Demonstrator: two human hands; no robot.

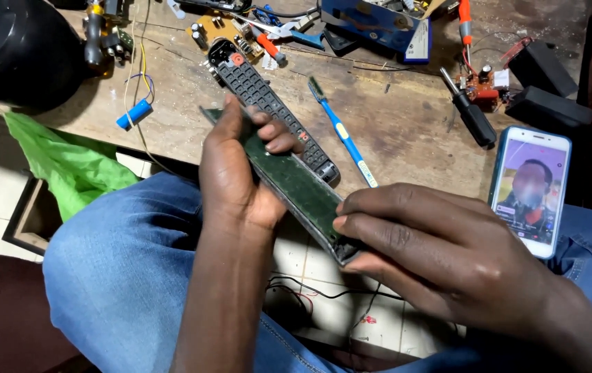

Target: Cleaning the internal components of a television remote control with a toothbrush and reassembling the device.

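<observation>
**Hands clamp the opened remote shell**

Our left hand [230, 173] wraps the upper end of the opened remote shell [296, 186], its green circuit board [289, 181] exposed, above our lap at the workbench [406, 131] edge. Our right hand [434, 255] pinches the lower end. We judge it light, stiff and fragile, best gripped by its plastic edges. The keypad cover [268, 103] lies on the bench behind it.

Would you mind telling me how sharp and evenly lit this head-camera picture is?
Head view: soft, even light, with only faint shadows on the wooden bench; left hand, right hand and the green circuit board they hold are fairly sharp; the phone screen is bright, its middle blurred; the edges bend slightly.
</observation>
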